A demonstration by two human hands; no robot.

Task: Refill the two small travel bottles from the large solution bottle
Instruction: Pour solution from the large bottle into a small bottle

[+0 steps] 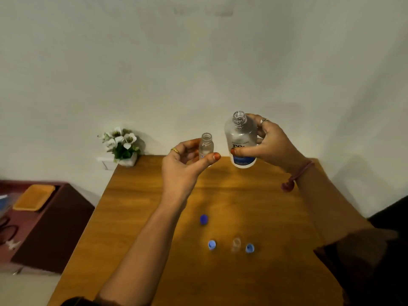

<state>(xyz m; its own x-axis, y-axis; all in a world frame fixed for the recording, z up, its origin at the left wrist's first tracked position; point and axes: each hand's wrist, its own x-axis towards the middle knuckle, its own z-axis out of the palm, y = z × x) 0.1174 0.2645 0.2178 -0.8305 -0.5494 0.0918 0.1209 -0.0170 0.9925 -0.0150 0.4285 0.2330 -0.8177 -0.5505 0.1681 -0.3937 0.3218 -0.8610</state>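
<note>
Left hand (184,164) holds small bottle (206,146), right hand (272,144) large bottle (241,140)

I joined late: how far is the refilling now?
Done: three blue caps lie on the table, all bottles open. In hand: left hand holds a small bottle, right hand the large bottle, upright, not pouring. Left: pouring, the second small bottle, capping.
</note>
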